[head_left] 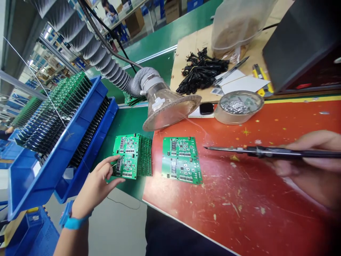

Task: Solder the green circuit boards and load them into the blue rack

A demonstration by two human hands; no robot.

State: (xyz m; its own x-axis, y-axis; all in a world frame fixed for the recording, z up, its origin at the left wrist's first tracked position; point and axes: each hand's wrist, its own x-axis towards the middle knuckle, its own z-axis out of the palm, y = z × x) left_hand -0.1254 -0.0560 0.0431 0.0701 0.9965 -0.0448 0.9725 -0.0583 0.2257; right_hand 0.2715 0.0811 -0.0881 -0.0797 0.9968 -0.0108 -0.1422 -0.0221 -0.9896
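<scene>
My left hand (97, 183) pinches the near left corner of the top green circuit board (127, 154) on a stack of boards at the mat's left edge. A thin solder wire runs past that hand. Another green circuit board (181, 159) lies flat on the red mat (253, 199) just right of the stack. My right hand (309, 161) is wrapped round a black soldering iron (266, 151). The iron lies level above the mat, its tip pointing left and ending a little right of the lone board.
A clear fume hood (170, 108) on a grey ribbed hose hangs over the mat's far edge. Blue racks (66, 142) full of green boards stand at the left. Behind are a tin of solder scraps (238, 106), black cables (201, 71), a plastic bag and a dark box.
</scene>
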